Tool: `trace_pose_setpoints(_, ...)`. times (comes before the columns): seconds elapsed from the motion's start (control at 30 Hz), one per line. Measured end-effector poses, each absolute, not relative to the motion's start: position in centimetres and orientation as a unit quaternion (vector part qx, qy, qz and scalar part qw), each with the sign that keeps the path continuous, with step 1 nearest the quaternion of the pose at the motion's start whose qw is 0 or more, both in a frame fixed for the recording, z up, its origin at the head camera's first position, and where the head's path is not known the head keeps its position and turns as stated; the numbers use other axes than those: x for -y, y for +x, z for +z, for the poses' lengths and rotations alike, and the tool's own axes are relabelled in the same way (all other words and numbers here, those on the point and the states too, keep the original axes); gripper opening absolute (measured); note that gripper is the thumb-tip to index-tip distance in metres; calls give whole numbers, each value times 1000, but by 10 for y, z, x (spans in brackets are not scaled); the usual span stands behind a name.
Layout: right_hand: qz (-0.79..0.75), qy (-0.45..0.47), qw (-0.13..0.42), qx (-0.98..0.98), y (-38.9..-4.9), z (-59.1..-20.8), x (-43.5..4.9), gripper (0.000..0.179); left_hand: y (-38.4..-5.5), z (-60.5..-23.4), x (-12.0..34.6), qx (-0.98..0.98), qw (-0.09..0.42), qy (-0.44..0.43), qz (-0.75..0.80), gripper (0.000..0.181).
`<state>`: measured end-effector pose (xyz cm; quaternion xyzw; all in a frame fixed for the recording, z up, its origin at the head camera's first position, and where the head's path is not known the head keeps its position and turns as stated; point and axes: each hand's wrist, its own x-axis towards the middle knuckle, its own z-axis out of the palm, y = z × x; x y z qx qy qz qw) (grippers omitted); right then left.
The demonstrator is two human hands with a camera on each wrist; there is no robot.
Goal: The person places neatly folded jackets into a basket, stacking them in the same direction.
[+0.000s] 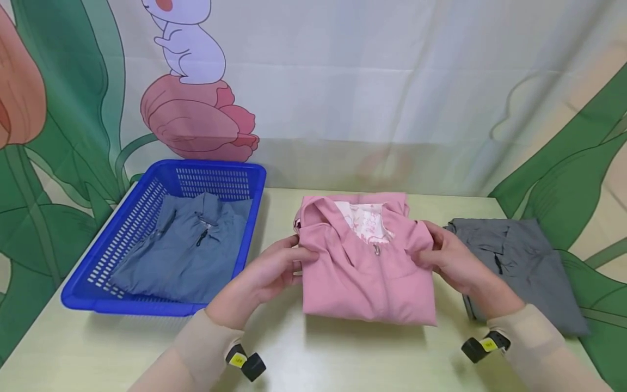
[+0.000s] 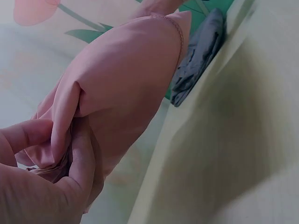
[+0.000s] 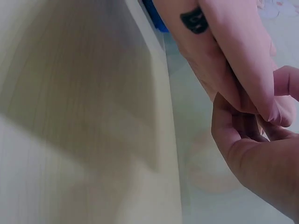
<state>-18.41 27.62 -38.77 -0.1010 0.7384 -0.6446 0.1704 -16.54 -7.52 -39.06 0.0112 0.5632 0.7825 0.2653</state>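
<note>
A folded pink jacket (image 1: pixel 352 286) with a zip at the neck and a white patterned lining is held up over the table in the head view. My left hand (image 1: pixel 275 268) pinches its left side, thumb on the front and fingers behind. On the opposite side, my right hand (image 1: pixel 454 261) grips the fabric the same way. The left wrist view shows thumb and fingers of the left hand (image 2: pixel 51 182) closed on a fold of pink cloth. A dark printed mark appears on the jacket (image 3: pixel 243 51) in the right wrist view.
To the left stands a blue plastic basket (image 1: pixel 259 185) with a folded blue-grey jacket (image 1: pixel 215 261) inside. A folded dark grey jacket (image 1: pixel 534 272) lies at the table's right, partly behind my right forearm. Behind the pale table (image 1: pixel 343 365) hangs a printed curtain (image 1: pixel 343 92).
</note>
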Motion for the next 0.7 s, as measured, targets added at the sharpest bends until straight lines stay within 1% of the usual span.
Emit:
trace_pose_setpoints(0.4,-667,-72,166,-723,-174,-361,-254,74,-168,-378,96,-566,268,29,779,57)
trace_pose_setpoints(0.5,-677,-71,161,-715,-171,-357,-248,72,-168,-378,102,-565,266,36,780,52)
trace_pose_setpoints(0.7,-700,-86,160,-690,-166,-350,-238,68,-168,-378,112,-560,261,50,785,35)
